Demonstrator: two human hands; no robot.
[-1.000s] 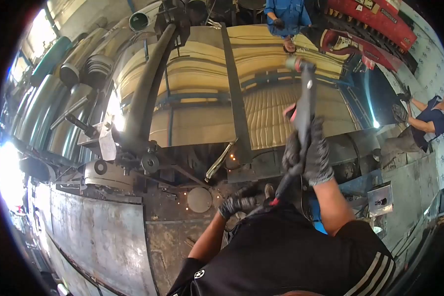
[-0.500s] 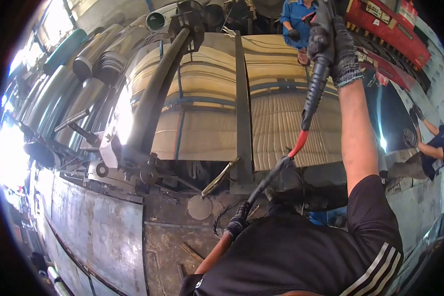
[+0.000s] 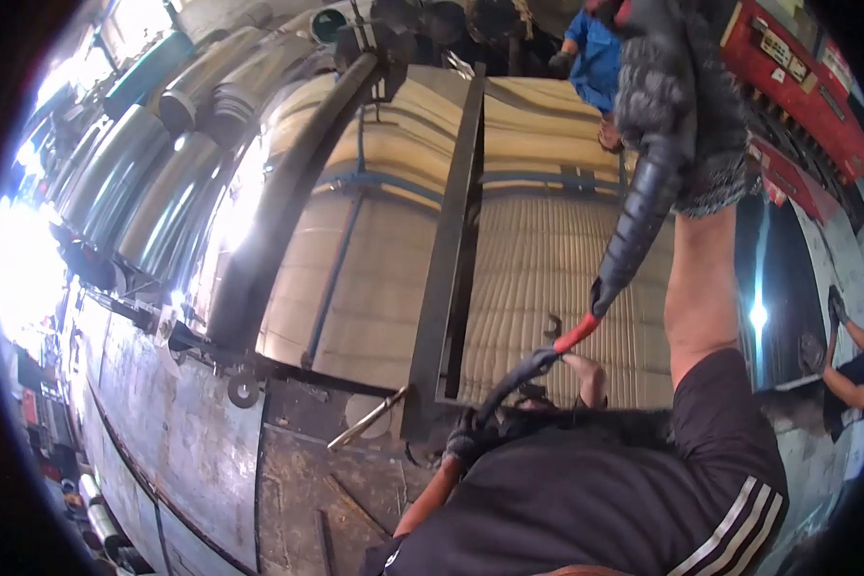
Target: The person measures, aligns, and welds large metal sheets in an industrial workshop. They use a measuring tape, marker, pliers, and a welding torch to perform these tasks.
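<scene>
Head camera: our right hand [image 3: 691, 106], in a dark grey knitted glove, was clamped on the black ribbed tool handle [image 3: 638, 216], right of the long dark steel bar [image 3: 437, 288] between two mirror-bright sheets. The handle's long axis slanted down towards the bar's near end through a red cable sleeve [image 3: 576, 333]. Beside that end, our gloved left hand [image 3: 466, 440] closed around the black cable [image 3: 514, 381]; our right arm reached outward along the bar's right.
</scene>
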